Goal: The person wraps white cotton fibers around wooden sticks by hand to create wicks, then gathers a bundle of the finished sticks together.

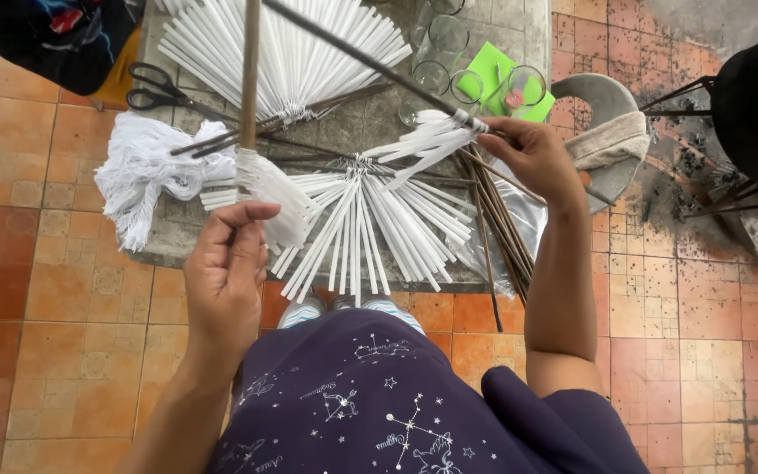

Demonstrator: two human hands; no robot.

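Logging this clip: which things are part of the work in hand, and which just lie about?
In use: left hand, right hand, white strip bundle on stick, second tied bundle, white thread.
Lying about: scissors, glass jars, green paper, cloth.

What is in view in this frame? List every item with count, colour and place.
white strip bundles: several fans, white, on the grey slab
long sticks: a bunch, dark brown, slab's right side
white yarn: one heap, white, slab's left edge
scissors: one pair, black, upper left of slab
glass jars: several, clear, top centre
green paper: one sheet, bright green, under the jars
cloth: one, beige, on a grey round object at right
left hand: pinching a strip bundle tied to a stick
right hand: gripping a tied bundle on a dark stick
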